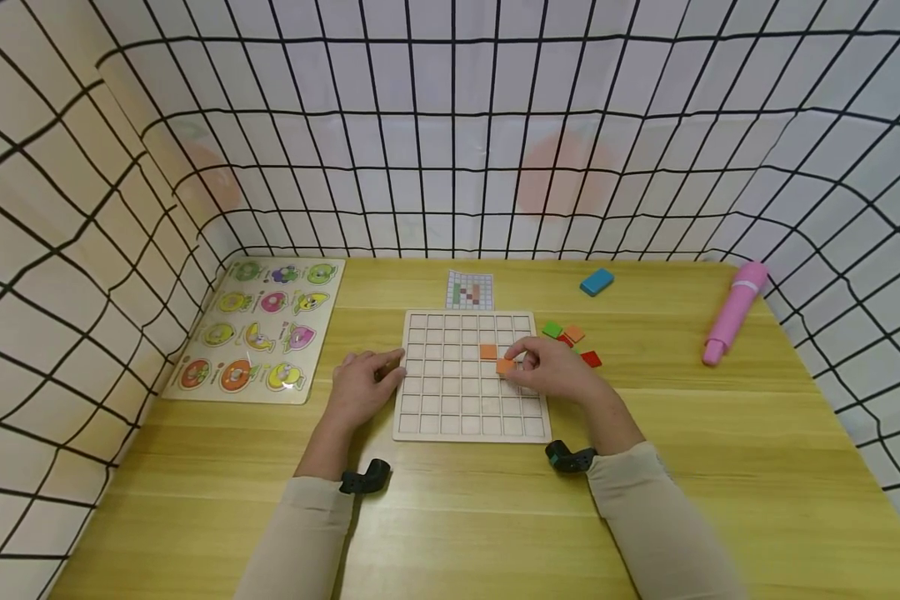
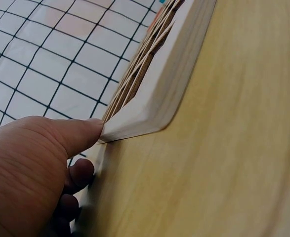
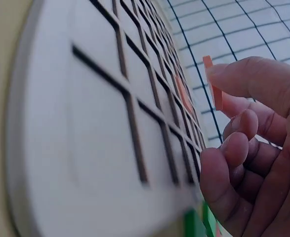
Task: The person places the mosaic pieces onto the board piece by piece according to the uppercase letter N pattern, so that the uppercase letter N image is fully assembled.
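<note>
A pale wooden grid board [image 1: 452,406] lies flat on the table. Between thumb and forefinger, my right hand [image 1: 558,371] pinches an orange square tile [image 1: 505,366] over the board's right half. In the right wrist view this tile [image 3: 217,96] is on edge, apart from the board's surface. Another orange tile [image 1: 488,352] sits in a cell just up and left of it. My left hand [image 1: 360,383] rests at the board's left edge; in the left wrist view the thumb [image 2: 83,136] is straight and touches the rim. Right of the board lie loose tiles: green [image 1: 552,330], orange [image 1: 574,333] and red [image 1: 591,359].
Behind the board is a small gridded card [image 1: 469,292] with a coloured pattern. A fruit picture board [image 1: 251,333] occupies the left side. A blue block [image 1: 597,282] and a pink cylindrical object [image 1: 735,312] lie to the right. Black-gridded white walls [image 1: 450,142] surround the table.
</note>
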`<state>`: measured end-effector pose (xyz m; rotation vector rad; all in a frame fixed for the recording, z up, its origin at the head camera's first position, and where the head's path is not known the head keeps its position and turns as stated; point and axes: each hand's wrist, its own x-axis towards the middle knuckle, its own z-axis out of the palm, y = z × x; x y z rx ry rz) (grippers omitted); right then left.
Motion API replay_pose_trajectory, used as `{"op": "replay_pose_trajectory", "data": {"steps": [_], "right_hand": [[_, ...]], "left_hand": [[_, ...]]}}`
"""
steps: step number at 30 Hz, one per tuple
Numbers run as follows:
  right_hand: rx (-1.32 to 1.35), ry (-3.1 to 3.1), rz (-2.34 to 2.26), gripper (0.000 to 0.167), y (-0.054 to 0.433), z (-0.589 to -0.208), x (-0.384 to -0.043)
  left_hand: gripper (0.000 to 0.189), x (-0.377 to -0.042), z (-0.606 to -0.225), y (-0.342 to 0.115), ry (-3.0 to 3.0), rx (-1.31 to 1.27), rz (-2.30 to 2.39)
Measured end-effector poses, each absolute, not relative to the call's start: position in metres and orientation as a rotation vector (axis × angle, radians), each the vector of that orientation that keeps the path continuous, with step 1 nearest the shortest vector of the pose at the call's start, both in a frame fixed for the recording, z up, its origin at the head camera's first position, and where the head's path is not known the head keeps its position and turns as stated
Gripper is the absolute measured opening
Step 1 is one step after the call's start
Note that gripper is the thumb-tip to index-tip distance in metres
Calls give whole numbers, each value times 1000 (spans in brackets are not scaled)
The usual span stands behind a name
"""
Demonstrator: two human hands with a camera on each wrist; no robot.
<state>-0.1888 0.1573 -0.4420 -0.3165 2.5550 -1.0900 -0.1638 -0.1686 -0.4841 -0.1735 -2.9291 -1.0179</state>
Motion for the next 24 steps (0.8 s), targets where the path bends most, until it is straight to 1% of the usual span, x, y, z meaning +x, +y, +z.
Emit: {"op": "replay_pose_trajectory", "data": {"steps": [9,24], "right_hand": [[-331,2565,-1098,25,137,-452,-190],[-293,2643,-986,25,127,-451,-186]], "left_hand": [[40,-163,-483,-168,-2939,-172,-1013],[39,-164,-484,-169,-2942,-167,-1026]]}}
